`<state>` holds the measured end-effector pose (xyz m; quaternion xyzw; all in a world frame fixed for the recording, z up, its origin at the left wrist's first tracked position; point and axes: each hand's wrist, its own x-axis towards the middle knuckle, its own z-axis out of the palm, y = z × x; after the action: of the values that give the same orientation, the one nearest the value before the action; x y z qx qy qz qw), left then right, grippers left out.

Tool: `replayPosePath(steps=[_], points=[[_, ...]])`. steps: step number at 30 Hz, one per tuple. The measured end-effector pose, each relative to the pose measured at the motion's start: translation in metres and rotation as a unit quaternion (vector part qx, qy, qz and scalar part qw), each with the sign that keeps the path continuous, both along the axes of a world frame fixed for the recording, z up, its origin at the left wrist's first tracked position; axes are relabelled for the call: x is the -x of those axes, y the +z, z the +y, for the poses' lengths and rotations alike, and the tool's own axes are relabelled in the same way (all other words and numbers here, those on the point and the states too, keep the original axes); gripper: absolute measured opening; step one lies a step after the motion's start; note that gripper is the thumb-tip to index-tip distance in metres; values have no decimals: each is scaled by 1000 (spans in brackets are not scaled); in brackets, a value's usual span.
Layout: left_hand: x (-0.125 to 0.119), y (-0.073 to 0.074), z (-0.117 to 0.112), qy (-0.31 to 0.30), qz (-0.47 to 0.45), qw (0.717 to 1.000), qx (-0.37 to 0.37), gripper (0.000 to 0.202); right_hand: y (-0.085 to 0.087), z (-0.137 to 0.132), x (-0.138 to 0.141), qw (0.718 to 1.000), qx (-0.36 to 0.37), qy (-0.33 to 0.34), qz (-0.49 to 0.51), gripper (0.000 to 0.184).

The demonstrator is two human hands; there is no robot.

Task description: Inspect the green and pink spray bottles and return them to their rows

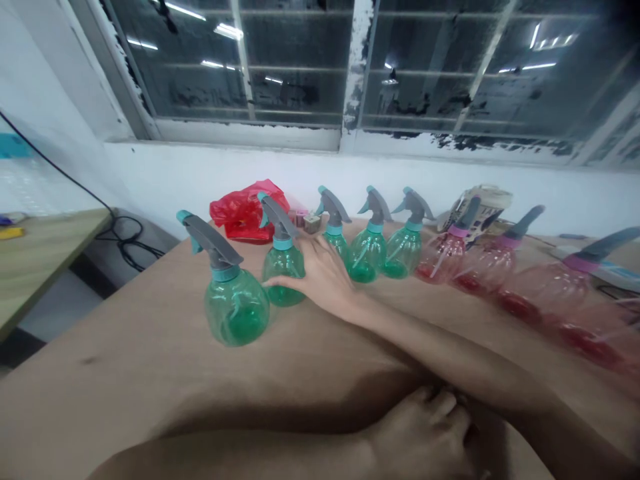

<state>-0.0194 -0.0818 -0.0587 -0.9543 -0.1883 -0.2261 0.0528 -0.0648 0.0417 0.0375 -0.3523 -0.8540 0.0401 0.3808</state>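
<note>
A red bag (240, 212) and pink bottles (450, 257) sit under the window (300, 60).

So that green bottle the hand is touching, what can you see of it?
The green spray bottle is see-through plastic, round-bellied, with a teal collar and grey trigger head, nozzle pointing left. It stands upright on the brown table, second from left in the row. The right hand touches its side.

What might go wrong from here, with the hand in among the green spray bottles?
1. The right hand has its thumb against the second green bottle and its fingers at the third green bottle. The bottles stand close in a row, so a sideways nudge may topple one into its neighbours.
2. The right forearm runs near the pink bottles and crosses over the left hand. Swinging it may catch them.
</note>
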Motion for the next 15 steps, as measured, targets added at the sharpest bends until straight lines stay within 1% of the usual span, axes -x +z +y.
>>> replayPosePath(steps=[2,3,5,7,9,12,15], points=[[1,2,0,1,15,1000,-9,33,4,-3,-10,1000,-26,3,17,87],[2,2,0,0,22,1000,-16,33,6,-4,-17,999,-37,6,27,82],[4,4,0,-5,31,999,-28,33,7,-7,-36,998,-46,8,43,64],[5,5,0,-8,35,999,-37,34,7,-6,-56,998,-36,-18,55,47],[6,6,0,-8,37,998,-42,33,5,-3,-74,995,-17,-69,66,40],[7,7,0,-6,42,999,-31,34,5,8,-89,989,34,-129,64,42],[7,9,0,3,45,999,-6,35,11,18,-86,985,86,-145,31,56]])
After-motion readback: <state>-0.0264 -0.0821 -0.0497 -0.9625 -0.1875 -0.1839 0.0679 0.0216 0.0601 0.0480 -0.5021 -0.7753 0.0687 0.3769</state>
